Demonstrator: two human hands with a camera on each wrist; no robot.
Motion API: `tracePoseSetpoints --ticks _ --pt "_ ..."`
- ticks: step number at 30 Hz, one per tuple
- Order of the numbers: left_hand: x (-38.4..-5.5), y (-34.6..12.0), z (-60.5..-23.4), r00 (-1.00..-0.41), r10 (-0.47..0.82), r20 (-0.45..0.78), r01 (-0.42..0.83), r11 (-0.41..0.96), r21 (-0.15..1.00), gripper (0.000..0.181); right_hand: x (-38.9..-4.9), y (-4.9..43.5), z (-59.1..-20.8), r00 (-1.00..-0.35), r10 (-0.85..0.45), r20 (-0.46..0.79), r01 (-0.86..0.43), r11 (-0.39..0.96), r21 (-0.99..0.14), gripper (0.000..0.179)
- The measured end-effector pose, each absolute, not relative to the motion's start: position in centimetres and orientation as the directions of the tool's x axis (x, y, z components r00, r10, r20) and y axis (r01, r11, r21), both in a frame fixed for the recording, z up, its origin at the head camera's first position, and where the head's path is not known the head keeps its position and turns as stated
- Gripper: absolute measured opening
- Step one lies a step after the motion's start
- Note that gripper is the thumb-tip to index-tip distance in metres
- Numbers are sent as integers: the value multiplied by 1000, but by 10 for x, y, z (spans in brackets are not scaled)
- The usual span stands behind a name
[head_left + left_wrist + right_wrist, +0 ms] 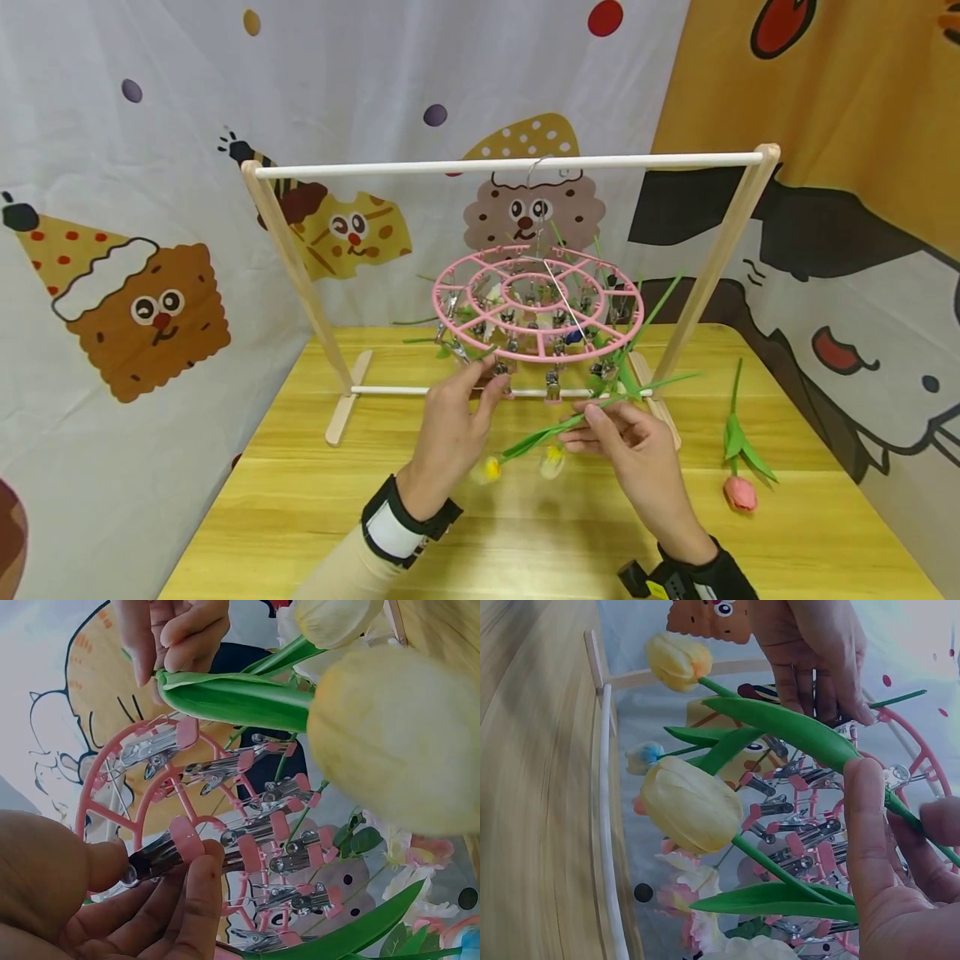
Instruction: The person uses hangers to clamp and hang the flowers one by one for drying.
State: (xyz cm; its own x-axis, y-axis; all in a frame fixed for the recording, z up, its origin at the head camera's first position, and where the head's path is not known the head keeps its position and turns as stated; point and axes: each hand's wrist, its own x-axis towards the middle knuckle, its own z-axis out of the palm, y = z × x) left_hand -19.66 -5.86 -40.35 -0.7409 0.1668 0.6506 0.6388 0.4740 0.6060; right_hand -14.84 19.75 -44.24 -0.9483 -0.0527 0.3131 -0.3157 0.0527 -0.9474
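My left hand (453, 429) is at the front of the round pink hanger (540, 354), and its thumb and fingers pinch a metal clip (161, 855) with pink tips. To its right, my right hand (637, 454) pinches the green stem of a pale yellow tulip (679, 661). That tulip's head points left, below the hanger, and its long leaf (780, 724) lies along the stem. A second pale yellow tulip (692, 804) hangs close by; where its stem ends is hidden behind the right hand. Several other clips (552, 383) dangle under the rings.
A wooden stand with a white top bar (390, 168) carries the hanger on a hook. Several flowers hang behind the clips, among them pink-white blossoms (697, 889) and a blue one (643, 757). A pink tulip (741, 493) lies on the wooden table (300, 517) at right.
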Motion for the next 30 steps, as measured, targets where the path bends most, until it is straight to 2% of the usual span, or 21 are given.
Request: tracePoseSetpoints --ticks 4,9,17,22,25,30 --pt "-197 -57 -403 -746 169 644 637 462 617 27 -149 194 -443 -944 -62 325 -327 25 -945 37" --pt "-196 -56 -404 -757 162 633 630 441 640 25 -150 190 -445 -936 -48 350 -352 36 -935 31" --pt "-193 -57 -401 -824 150 547 558 384 736 20 -153 186 -446 -911 -14 413 -413 53 -909 24" --pt "-191 -58 -402 -863 165 478 506 294 811 20 -152 185 -446 -901 -18 434 -435 17 -900 20" --pt "-192 -58 -402 -864 176 473 504 262 823 21 -152 183 -444 -893 -13 449 -449 -8 -894 17" --pt "-192 -57 -400 -864 168 474 503 297 812 22 -152 179 -441 -887 4 462 -462 -3 -887 15"
